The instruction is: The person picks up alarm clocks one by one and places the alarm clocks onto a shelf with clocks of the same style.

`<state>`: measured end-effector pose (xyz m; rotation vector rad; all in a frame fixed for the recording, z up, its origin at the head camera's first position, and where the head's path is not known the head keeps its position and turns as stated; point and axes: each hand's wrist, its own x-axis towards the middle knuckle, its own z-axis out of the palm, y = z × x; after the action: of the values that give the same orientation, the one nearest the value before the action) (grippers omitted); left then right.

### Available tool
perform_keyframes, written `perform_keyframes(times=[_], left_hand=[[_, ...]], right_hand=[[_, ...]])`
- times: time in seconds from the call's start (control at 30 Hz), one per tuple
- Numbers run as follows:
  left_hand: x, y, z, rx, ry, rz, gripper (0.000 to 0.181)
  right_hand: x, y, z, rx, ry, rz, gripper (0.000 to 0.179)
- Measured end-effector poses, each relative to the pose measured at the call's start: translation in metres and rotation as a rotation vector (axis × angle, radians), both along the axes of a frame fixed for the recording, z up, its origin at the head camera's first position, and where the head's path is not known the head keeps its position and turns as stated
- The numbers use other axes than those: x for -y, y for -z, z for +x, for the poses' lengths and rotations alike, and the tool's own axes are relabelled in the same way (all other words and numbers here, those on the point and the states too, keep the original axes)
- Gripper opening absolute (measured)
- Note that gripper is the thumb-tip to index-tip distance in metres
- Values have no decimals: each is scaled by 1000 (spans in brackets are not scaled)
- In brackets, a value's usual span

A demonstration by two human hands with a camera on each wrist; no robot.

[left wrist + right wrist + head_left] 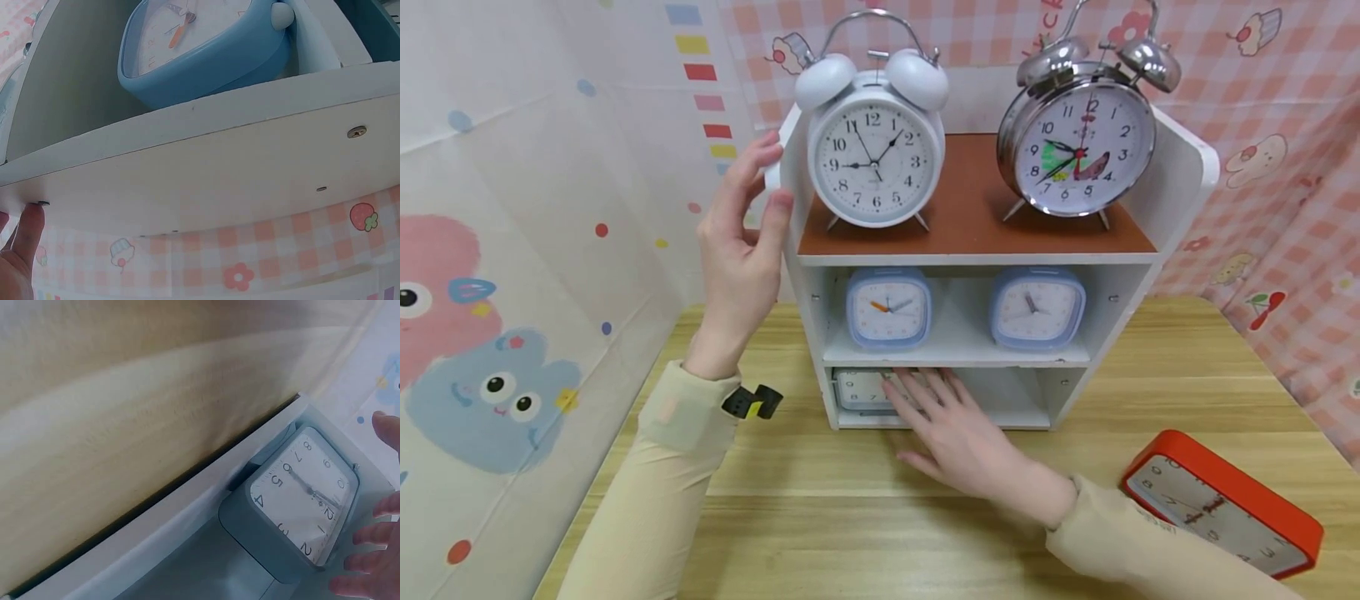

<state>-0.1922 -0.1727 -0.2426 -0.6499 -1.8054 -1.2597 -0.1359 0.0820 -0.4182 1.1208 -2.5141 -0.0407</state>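
Observation:
My left hand (739, 250) is raised beside the upper left side panel of a small white shelf (977, 364). One fingertip (31, 219) touches that panel's outer face in the left wrist view. My right hand (962, 437) reaches in front of the bottom compartment, its fingers spread and fairly straight. Behind it, a grey-green square clock (859, 390) stands at that compartment's left end, partly covered by the fingers in the head view. The right wrist view shows the clock's dial (303, 494) whole, with the fingers (375, 537) near its top edge; whether they touch it, I cannot tell.
On the top board stand a white twin-bell clock (875, 158) and a silver one (1078, 150). Two blue clocks, one left (889, 308) and one right (1037, 307), occupy the middle level. A red clock (1247, 500) leans back on the wooden table (820, 533) at right.

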Motion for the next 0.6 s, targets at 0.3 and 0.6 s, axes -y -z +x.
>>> perform_keyframes(times=[0.3,0.6], left_hand=[[0,0,1,14,-5,4,41],[0,0,1,6,-10,-11,41]], right_hand=[[-18,2,15,-3,-30,-4,93],[-36,-10,31,3,-33,-43,94]])
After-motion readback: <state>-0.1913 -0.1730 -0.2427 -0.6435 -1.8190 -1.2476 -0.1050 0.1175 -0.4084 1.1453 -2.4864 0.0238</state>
